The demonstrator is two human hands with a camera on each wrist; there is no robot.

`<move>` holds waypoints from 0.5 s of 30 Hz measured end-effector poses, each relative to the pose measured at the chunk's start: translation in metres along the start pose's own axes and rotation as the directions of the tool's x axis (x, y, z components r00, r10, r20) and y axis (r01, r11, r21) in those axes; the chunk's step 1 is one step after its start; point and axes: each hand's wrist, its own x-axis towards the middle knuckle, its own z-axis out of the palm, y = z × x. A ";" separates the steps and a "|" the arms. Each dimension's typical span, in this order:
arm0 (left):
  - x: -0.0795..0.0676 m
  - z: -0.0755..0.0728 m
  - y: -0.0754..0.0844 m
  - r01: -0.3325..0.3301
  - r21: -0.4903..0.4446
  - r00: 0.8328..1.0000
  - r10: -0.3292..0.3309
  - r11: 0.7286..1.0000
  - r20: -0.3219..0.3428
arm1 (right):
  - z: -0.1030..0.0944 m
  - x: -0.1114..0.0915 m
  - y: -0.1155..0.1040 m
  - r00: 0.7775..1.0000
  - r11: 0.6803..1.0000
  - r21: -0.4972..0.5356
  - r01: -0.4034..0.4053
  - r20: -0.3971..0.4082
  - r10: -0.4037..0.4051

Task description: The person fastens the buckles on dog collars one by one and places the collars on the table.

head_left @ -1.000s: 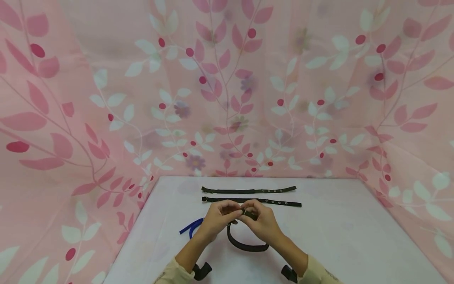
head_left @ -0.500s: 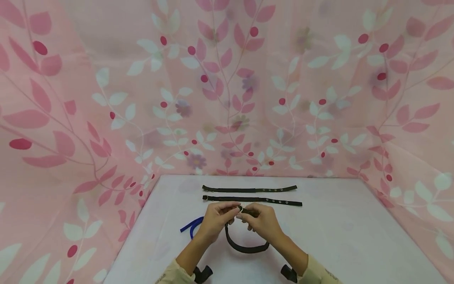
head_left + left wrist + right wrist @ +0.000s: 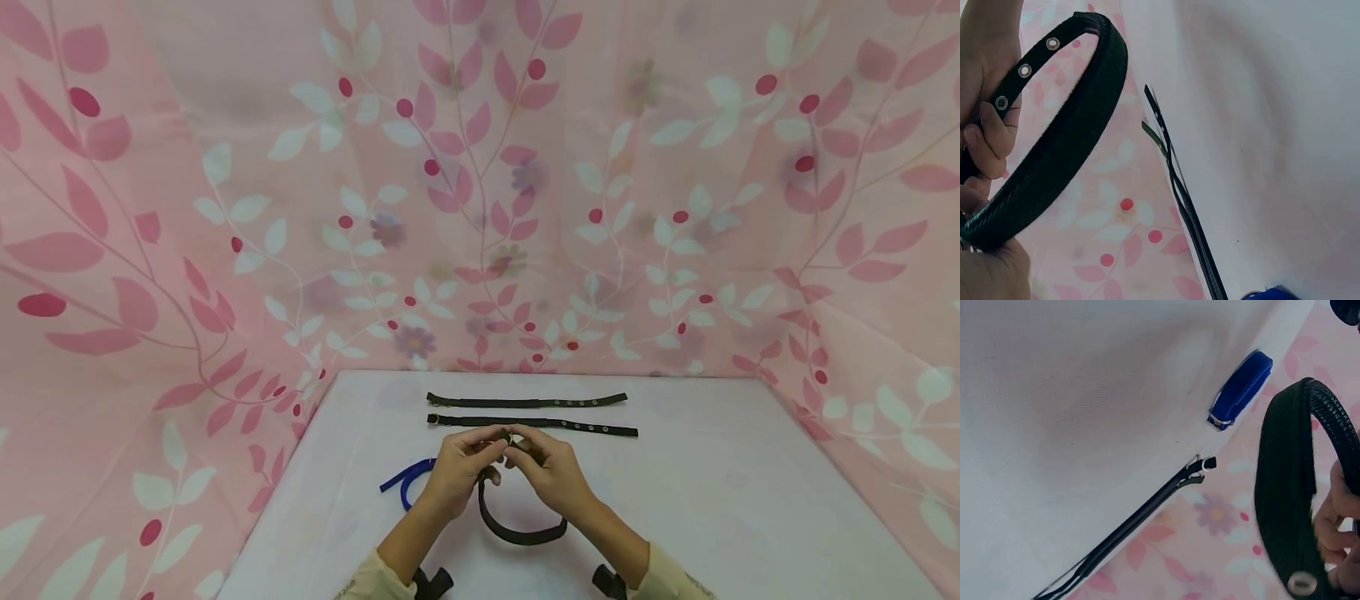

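Observation:
A dark green collar (image 3: 521, 536) with metal eyelets is bent into a loop between my two hands, its padded band hanging below them. With thumb and fingers, my left hand (image 3: 452, 473) pinches the buckle end. My right hand (image 3: 561, 479) pinches the eyelet end, and the fingertips of both hands meet at the small metal buckle (image 3: 507, 439). Fingers cover most of the buckle, so whether the strap runs through it I cannot tell. The left wrist view shows several eyelets (image 3: 1025, 70) along the strap, beside the right hand's fingers.
Two dark collars, a green one (image 3: 525, 403) and a black one (image 3: 517, 422), lie straight near the back of the white table (image 3: 712, 467). A blue collar (image 3: 1242, 389), curled and buckled, lies left of my left hand. Pink floral cloth (image 3: 480, 208) surrounds the table.
Both hands stay over the same spot. The right fingertips have shifted at the buckle and again meet the left ones, with more of the buckle covered than half a second ago. The loop hangs slightly lower.

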 end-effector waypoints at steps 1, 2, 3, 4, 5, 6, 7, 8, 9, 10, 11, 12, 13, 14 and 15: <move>0.000 0.000 0.001 0.004 0.010 1.000 -0.004 1.000 -0.003 | -0.001 0.000 -0.003 1.000 1.000 0.016 -0.012 0.010 0.012; 0.000 0.000 0.001 0.006 0.019 1.000 -0.006 1.000 -0.004 | -0.001 0.001 -0.004 1.000 0.999 0.035 -0.022 0.021 0.022; -0.001 0.000 0.003 0.006 0.023 1.000 -0.006 1.000 0.000 | 0.000 0.001 -0.002 0.999 0.998 0.053 -0.032 0.034 0.030; -0.001 0.000 0.004 0.005 0.017 1.000 -0.005 1.000 0.005 | 0.001 0.001 0.002 0.998 0.996 0.074 -0.041 0.046 0.038; -0.001 0.000 0.005 0.007 0.003 1.000 -0.007 1.000 0.015 | 0.001 0.000 0.006 0.998 0.994 0.101 -0.044 0.058 0.038; -0.002 0.000 0.006 0.006 -0.014 0.999 -0.006 1.000 0.031 | 0.002 0.000 0.010 0.997 0.991 0.125 -0.048 0.070 0.039; -0.002 0.000 0.008 0.010 -0.034 0.999 -0.009 0.999 0.049 | 0.003 0.000 0.015 0.996 0.988 0.145 -0.048 0.081 0.037; -0.003 0.000 0.009 0.018 -0.058 0.998 -0.014 0.998 0.066 | 0.004 -0.001 0.019 0.995 0.986 0.159 -0.058 0.093 0.044; -0.003 0.000 0.011 0.026 -0.079 0.996 -0.020 0.997 0.082 | 0.004 -0.001 0.023 0.993 0.983 0.169 -0.068 0.104 0.051; -0.004 0.000 0.012 0.031 -0.097 0.995 -0.022 0.995 0.096 | 0.004 -0.001 0.025 0.992 0.980 0.184 -0.074 0.112 0.054; -0.004 -0.001 0.013 0.036 -0.112 0.994 -0.024 0.993 0.108 | 0.004 -0.001 0.026 0.991 0.977 0.197 -0.078 0.119 0.055; -0.005 -0.001 0.014 0.040 -0.124 0.993 -0.025 0.991 0.114 | 0.003 -0.001 0.027 0.990 0.975 0.207 -0.082 0.126 0.057; -0.005 -0.001 0.015 0.042 -0.137 0.993 -0.026 0.990 0.118 | 0.003 -0.001 0.027 0.990 0.972 0.218 -0.085 0.132 0.057; -0.005 -0.001 0.016 0.044 -0.148 0.992 -0.027 0.988 0.119 | 0.002 -0.001 0.028 0.989 0.970 0.228 -0.087 0.134 0.057; -0.006 0.000 0.017 0.041 -0.156 0.992 -0.021 0.987 0.123 | 0.002 0.000 0.028 0.990 0.969 0.232 -0.081 0.132 0.051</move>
